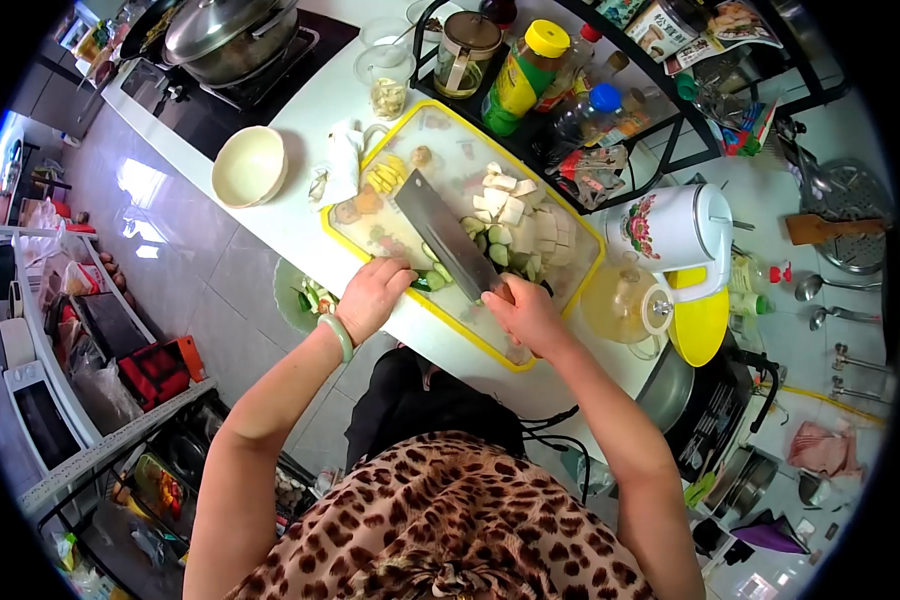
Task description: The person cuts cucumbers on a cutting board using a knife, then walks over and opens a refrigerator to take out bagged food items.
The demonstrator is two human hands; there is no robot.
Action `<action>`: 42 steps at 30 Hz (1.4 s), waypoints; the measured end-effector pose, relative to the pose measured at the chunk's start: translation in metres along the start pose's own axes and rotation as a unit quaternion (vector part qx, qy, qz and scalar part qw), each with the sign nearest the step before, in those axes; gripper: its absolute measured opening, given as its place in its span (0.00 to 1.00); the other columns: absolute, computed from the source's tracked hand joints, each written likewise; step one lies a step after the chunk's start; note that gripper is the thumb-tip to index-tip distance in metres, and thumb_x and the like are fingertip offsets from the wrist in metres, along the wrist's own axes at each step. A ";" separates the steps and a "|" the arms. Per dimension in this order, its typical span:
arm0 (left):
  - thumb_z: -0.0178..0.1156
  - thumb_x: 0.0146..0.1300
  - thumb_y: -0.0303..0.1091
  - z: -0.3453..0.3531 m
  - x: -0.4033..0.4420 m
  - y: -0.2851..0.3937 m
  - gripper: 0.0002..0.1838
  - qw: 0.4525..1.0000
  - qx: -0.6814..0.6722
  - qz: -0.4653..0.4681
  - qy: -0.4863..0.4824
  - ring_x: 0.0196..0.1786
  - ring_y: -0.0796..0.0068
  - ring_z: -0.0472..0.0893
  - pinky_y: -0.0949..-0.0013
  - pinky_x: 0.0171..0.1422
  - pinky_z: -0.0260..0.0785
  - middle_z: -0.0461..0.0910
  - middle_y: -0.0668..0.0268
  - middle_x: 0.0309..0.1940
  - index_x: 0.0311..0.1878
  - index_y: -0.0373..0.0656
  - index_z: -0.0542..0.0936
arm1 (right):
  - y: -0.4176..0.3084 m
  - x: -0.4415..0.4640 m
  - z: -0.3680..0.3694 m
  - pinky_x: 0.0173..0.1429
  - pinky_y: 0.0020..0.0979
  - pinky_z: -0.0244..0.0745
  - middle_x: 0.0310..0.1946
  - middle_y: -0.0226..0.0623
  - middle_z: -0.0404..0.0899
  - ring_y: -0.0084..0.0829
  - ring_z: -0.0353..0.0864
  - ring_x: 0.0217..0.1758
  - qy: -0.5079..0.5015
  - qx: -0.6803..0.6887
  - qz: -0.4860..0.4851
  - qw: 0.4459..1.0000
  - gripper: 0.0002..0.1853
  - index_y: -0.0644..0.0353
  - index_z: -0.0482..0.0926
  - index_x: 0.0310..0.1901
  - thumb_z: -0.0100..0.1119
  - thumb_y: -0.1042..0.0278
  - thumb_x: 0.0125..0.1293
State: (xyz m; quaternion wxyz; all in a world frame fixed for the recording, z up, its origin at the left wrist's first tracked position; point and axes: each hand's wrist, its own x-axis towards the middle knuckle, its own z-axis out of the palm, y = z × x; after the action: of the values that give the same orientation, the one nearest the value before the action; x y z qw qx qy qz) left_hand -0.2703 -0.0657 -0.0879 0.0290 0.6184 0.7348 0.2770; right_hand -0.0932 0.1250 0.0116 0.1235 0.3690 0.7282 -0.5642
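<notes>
My right hand [526, 318] is closed around the handle of a cleaver [448, 228], whose broad blade slants up and left over the yellow-rimmed cutting board [355, 247]. My left hand [372, 296] has its bent fingers gripping a piece of cucumber [430, 281] at the board's near edge, just left of the blade. Cut green-skinned pieces [498, 238] lie to the right of the blade. Behind them sits a pile of white chunks [505, 198]. Yellow slices [386, 174] rest near the board's far left corner. The blade hides part of the board.
Left of the board stand a cream bowl [250, 167] and a white cloth [340, 165]. A black rack [660, 158] with bottles borders the far side. To the right are a white kettle [670, 228] and a glass pot [620, 302]. A green bin [295, 300] with scraps sits below the counter edge.
</notes>
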 end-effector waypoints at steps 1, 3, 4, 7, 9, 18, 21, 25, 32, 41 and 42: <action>0.57 0.53 0.26 0.000 0.000 -0.001 0.13 1.000 -0.002 0.005 0.003 0.48 0.60 0.79 0.62 0.54 0.74 0.78 0.61 0.45 0.44 0.42 0.78 | 0.006 0.001 0.001 0.33 0.39 0.70 0.21 0.40 0.73 0.36 0.73 0.23 0.001 -0.027 -0.022 0.999 0.16 0.66 0.69 0.30 0.60 0.61 0.66; 0.57 0.53 0.25 0.000 0.000 -0.001 0.12 1.000 -0.005 0.012 0.009 0.48 0.60 0.79 0.62 0.53 0.73 0.78 0.62 0.44 0.43 0.42 0.78 | 0.021 0.003 0.003 0.29 0.36 0.69 0.20 0.37 0.73 0.31 0.72 0.22 0.002 -0.080 -0.067 0.995 0.16 0.65 0.69 0.30 0.59 0.61 0.66; 0.57 0.53 0.25 0.001 0.000 -0.002 0.11 1.000 -0.004 0.011 0.006 0.47 0.61 0.79 0.63 0.53 0.73 0.78 0.62 0.44 0.42 0.42 0.78 | 0.023 0.002 0.004 0.29 0.36 0.69 0.20 0.36 0.73 0.30 0.72 0.21 -0.010 -0.082 -0.052 0.995 0.16 0.65 0.69 0.30 0.59 0.60 0.67; 0.57 0.53 0.25 0.003 0.000 -0.002 0.11 1.000 -0.010 0.010 0.004 0.46 0.61 0.78 0.63 0.53 0.73 0.78 0.62 0.43 0.41 0.42 0.78 | 0.018 -0.004 0.004 0.25 0.32 0.67 0.20 0.32 0.71 0.25 0.70 0.20 -0.043 -0.053 0.003 0.998 0.16 0.64 0.68 0.30 0.58 0.60 0.68; 0.57 0.52 0.26 0.002 -0.001 -0.002 0.11 1.000 -0.017 0.012 0.012 0.46 0.62 0.78 0.63 0.52 0.73 0.78 0.63 0.42 0.41 0.42 0.78 | 0.011 -0.003 0.006 0.19 0.26 0.64 0.19 0.27 0.68 0.18 0.67 0.17 -0.065 0.011 0.055 0.996 0.15 0.61 0.66 0.29 0.57 0.62 0.70; 0.58 0.54 0.27 0.000 -0.001 -0.003 0.12 1.000 -0.021 -0.002 -0.014 0.48 0.60 0.79 0.63 0.54 0.74 0.80 0.63 0.44 0.43 0.42 0.79 | 0.027 0.043 0.070 0.37 0.46 0.72 0.30 0.49 0.80 0.53 0.79 0.32 0.073 -0.112 -0.080 0.988 0.16 0.68 0.73 0.37 0.56 0.59 0.66; 0.56 0.55 0.28 -0.009 0.000 0.003 0.12 1.000 -0.015 -0.007 -0.014 0.50 0.62 0.79 0.62 0.56 0.73 0.79 0.63 0.46 0.44 0.44 0.79 | 0.036 0.052 0.058 0.28 0.34 0.68 0.21 0.36 0.73 0.31 0.71 0.21 0.069 -0.026 -0.101 0.992 0.13 0.65 0.72 0.33 0.58 0.62 0.68; 0.56 0.55 0.27 -0.014 -0.009 -0.003 0.11 0.999 -0.013 0.024 -0.036 0.48 0.59 0.80 0.62 0.55 0.73 0.79 0.61 0.45 0.43 0.44 0.78 | 0.011 0.026 0.026 0.20 0.25 0.62 0.17 0.25 0.68 0.17 0.63 0.15 0.038 0.051 -0.051 0.997 0.13 0.61 0.69 0.30 0.58 0.64 0.70; 0.57 0.54 0.26 0.002 -0.003 -0.001 0.11 1.000 -0.009 -0.028 0.007 0.48 0.59 0.78 0.63 0.53 0.74 0.78 0.61 0.44 0.42 0.43 0.77 | 0.007 0.001 0.009 0.31 0.35 0.70 0.22 0.38 0.73 0.32 0.71 0.23 0.006 -0.040 -0.035 0.999 0.16 0.66 0.69 0.31 0.58 0.61 0.68; 0.57 0.53 0.26 0.007 -0.008 -0.002 0.12 0.999 -0.042 -0.020 -0.019 0.50 0.58 0.77 0.62 0.55 0.73 0.77 0.60 0.44 0.43 0.42 0.77 | 0.022 0.005 0.022 0.22 0.30 0.65 0.18 0.29 0.69 0.22 0.70 0.19 -0.012 -0.097 -0.067 0.993 0.15 0.62 0.69 0.31 0.59 0.61 0.69; 0.58 0.52 0.27 0.019 -0.014 -0.007 0.13 0.998 -0.041 -0.016 -0.041 0.51 0.57 0.77 0.61 0.56 0.73 0.77 0.59 0.45 0.43 0.41 0.77 | 0.021 0.006 0.023 0.23 0.31 0.65 0.18 0.29 0.69 0.23 0.70 0.19 -0.008 -0.104 -0.069 0.992 0.15 0.62 0.69 0.30 0.59 0.61 0.68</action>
State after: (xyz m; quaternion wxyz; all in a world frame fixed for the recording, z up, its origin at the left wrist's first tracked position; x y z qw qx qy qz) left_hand -0.2662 -0.0718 -0.1115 0.0890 0.6158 0.7310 0.2803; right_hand -0.0885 0.1079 -0.0149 0.1272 0.2983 0.8058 -0.4955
